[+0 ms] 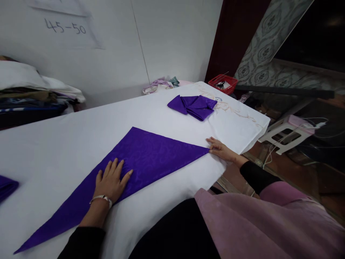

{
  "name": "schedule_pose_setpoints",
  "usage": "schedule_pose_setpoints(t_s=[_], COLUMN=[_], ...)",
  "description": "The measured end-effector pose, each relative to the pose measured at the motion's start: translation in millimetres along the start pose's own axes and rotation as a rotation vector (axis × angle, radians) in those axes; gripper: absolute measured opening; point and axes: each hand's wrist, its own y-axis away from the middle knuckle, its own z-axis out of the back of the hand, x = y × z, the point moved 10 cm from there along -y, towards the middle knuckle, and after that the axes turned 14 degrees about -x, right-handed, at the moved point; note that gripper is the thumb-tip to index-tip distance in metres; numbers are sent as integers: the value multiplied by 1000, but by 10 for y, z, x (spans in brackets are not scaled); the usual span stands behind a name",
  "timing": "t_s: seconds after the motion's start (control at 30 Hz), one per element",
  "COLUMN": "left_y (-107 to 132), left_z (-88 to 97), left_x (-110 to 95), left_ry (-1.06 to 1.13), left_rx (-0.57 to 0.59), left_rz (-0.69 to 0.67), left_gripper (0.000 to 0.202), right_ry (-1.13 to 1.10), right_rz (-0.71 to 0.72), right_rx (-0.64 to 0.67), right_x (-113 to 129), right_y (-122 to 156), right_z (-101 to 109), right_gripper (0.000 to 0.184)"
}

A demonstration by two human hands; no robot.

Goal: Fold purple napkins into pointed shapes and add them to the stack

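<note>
Purple cloth, folded to a triangle, lies flat on the white table. Left hand rests open, palm down, on it. Right hand pinches its right corner with the fingertips. Another folded napkin sits farther back.

Light: soft, even; white worktop bright, no glare.
Right side: dim, murky.
Focus: purple cloth sharp, pattern readable.
Edges: wide-angle stretch.

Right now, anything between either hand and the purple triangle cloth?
Nothing visible. The left hand lies flat on the purple triangle cloth; the right hand touches its right corner. The folded purple napkin sits apart, farther up the table.
</note>
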Motion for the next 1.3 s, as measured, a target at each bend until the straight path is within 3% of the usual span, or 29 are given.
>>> schedule_pose_setpoints(t_s=[0.3, 0.8, 0.9, 1.0, 1.07, 1.2, 1.3], left_y=[0, 0, -6, -8, -8, -6, -9], left_z=[2, 0, -1, -4, 3, 29, 33], left_x=[3, -4, -5, 2, -1, -20, -24], left_ry=[10, 19, 27, 36, 39, 32, 26], left_rx=[-14, -19, -28, -27, -20, 0, -4], left_rz=[2, -5, -6, 4, 8, 10, 6], left_gripper=[68, 69, 69, 68, 68, 68, 68], right_ry=[46, 42, 31, 29, 33, 48, 84], right_rz=[28, -27, -62, 31, 155, 444, 531], right_rx=[-43, -128, -211, -312, -288, 39, 270], right_x=[14, -118, -93, 285, 713, 1582, 1806], right_y=[-34, -33, -7, 42, 101, 326, 495], right_z=[17, 110, 181, 138, -66, -783, -1147], right_gripper=[39, 18, 20, 25, 29, 47, 68])
